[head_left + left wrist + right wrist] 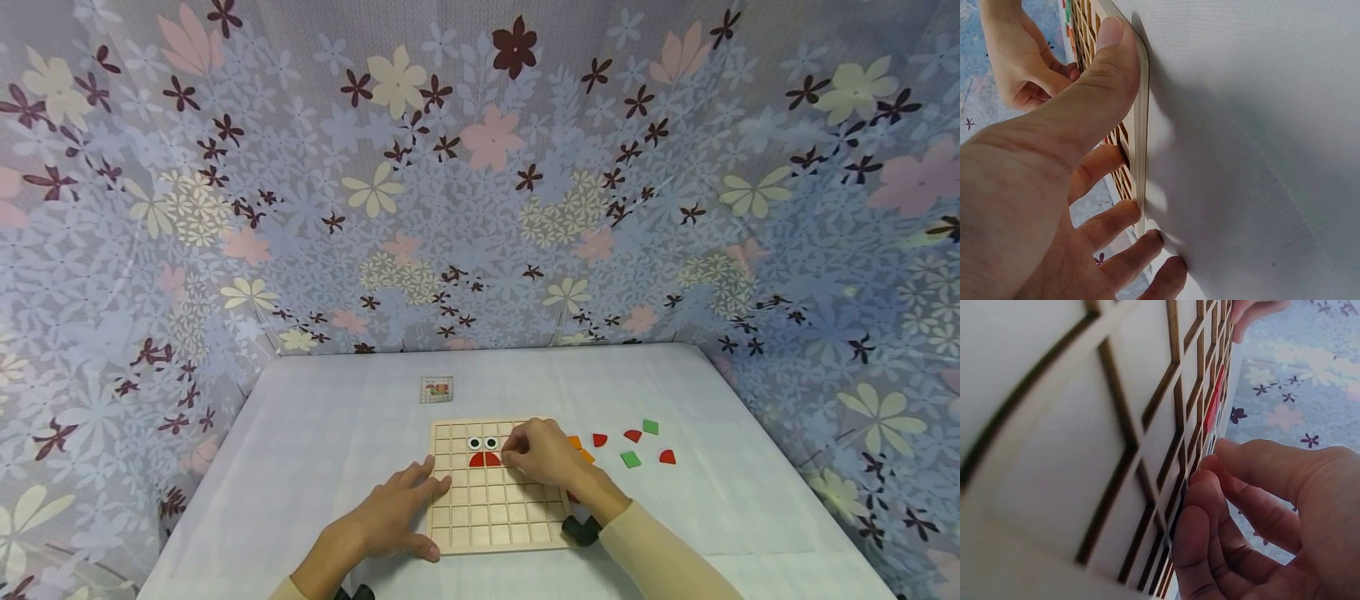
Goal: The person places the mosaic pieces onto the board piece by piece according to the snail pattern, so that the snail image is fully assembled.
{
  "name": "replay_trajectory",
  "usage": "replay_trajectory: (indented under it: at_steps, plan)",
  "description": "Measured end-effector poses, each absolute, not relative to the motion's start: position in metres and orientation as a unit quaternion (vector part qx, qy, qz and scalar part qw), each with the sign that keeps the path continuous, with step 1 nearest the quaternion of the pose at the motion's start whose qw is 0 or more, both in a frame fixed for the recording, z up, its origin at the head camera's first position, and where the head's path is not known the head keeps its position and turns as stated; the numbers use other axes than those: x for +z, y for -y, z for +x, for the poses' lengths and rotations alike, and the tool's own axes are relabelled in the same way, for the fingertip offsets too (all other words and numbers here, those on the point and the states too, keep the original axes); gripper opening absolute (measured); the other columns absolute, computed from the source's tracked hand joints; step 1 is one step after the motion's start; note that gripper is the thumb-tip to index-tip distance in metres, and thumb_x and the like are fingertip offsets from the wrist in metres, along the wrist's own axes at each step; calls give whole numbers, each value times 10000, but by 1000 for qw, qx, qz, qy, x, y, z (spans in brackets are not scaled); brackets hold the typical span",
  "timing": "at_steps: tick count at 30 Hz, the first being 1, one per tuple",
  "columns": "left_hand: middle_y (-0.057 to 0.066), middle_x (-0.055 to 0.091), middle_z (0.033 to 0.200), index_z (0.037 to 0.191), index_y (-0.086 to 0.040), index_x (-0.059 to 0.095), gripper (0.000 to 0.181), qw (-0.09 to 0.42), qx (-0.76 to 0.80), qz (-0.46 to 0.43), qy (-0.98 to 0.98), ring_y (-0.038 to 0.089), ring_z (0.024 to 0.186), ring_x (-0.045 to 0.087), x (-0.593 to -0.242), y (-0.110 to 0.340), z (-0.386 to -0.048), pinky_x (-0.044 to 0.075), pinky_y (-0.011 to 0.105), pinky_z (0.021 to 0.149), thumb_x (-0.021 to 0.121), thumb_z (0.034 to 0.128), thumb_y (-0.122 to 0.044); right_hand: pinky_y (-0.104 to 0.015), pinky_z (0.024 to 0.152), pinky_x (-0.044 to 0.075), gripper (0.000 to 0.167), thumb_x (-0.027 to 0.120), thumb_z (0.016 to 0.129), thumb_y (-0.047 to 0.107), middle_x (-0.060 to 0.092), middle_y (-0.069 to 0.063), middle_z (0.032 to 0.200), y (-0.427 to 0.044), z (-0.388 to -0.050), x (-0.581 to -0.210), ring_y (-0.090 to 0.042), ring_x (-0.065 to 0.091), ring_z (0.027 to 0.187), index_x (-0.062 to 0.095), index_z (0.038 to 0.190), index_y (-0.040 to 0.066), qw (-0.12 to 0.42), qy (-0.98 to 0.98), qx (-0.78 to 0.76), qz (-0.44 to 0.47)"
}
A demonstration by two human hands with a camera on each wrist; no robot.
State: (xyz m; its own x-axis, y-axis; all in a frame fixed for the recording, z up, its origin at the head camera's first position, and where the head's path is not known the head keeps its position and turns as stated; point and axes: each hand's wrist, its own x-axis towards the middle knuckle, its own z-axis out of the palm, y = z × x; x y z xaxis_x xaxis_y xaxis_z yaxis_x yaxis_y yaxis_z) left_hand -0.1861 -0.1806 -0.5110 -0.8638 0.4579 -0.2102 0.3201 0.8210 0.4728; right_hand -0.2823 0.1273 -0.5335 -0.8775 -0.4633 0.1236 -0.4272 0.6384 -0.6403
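A light wooden grid board [480,518] lies on the table. In its upper part sit two white eye tiles [475,443] with black pupils, directly above two red quarter-round tiles [477,460]. My left hand [401,507] rests at the board's left edge, fingers spread; in the left wrist view its thumb [1110,69] lies along the frame. Over the upper right cells, my right hand [551,454] has its thumb and fingers curled together beside the red tiles. In the right wrist view the fingertips [1200,494] are close to the grid; whether they pinch a tile is hidden.
Right of the board lie loose orange tiles [574,442], red quarter-rounds [600,439] and green squares [631,459]. A small picture card [437,389] with a gridded coloured figure lies behind the board. A floral curtain [487,208] hangs behind the white-covered table [337,417].
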Motion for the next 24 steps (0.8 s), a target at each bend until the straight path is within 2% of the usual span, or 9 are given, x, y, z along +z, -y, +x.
replay_trajectory:
  at_steps: [6, 12, 17, 24]
  plan:
    - [225, 311, 1921, 1731, -159, 566, 1055, 161, 215, 206, -941, 589, 1724, 376, -511, 181, -186, 411, 873, 1270, 1038, 823, -419, -222, 709, 555, 49, 888, 1037, 130, 835, 63, 906, -141, -279, -531, 14, 655, 761, 882, 1029, 83, 22, -907, -343, -246]
    - [231, 305, 1921, 1734, -152, 559, 1058, 159, 216, 209, -940, 585, 1726, 376, -511, 181, -186, 419, 841, 1288, 1033, 827, -421, -236, 738, 584, 54, 890, 1031, 116, 824, 46, 960, -157, -274, -527, -57, 694, 837, 871, 1080, 101, 27, -914, -342, -217]
    - [231, 298, 1924, 1734, -146, 558, 1059, 161, 219, 208, -940, 596, 1725, 368, -511, 181, -186, 413, 866, 1273, 1035, 827, -413, -243, 735, 575, 81, 896, 1036, 135, 798, 43, 977, -171, -272, -529, -82, 679, 865, 863, 1108, 119, 38, -920, -337, -197]
    - [228, 304, 1922, 1730, -150, 565, 1053, 160, 217, 207, -940, 595, 1724, 370, -511, 180, -186, 415, 877, 1262, 1039, 825, -407, -300, 854, 604, 121, 919, 1017, 158, 775, 52, 1044, -192, -271, -531, -95, 676, 956, 869, 1127, 161, 43, -932, -318, -170]
